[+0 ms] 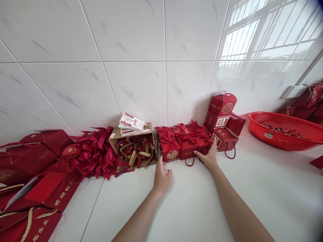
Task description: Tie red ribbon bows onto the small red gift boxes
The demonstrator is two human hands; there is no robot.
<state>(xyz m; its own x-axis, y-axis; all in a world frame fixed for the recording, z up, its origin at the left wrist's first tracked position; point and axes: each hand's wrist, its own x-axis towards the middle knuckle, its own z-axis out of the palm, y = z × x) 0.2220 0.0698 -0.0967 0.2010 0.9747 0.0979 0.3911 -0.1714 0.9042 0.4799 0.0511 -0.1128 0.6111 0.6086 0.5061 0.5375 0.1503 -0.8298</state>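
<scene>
Several small red gift boxes with ribbon bows point(184, 139) stand in a row on the white tiled floor against the wall. My left hand point(161, 176) reaches to the left end of the row, fingers apart, fingertips near the box with a gold emblem point(170, 148). At the right end of the row, my right hand point(208, 156) lies open, its fingers touching the last box's side. Neither hand holds anything.
A tipped cardboard box point(133, 148) of ribbons and handles with cards on top lies left of the row. A heap of red bows point(93, 154) and flat red bags point(37, 174) lie further left. Stacked red boxes point(223, 117) and a red plastic basket point(285, 129) are at the right.
</scene>
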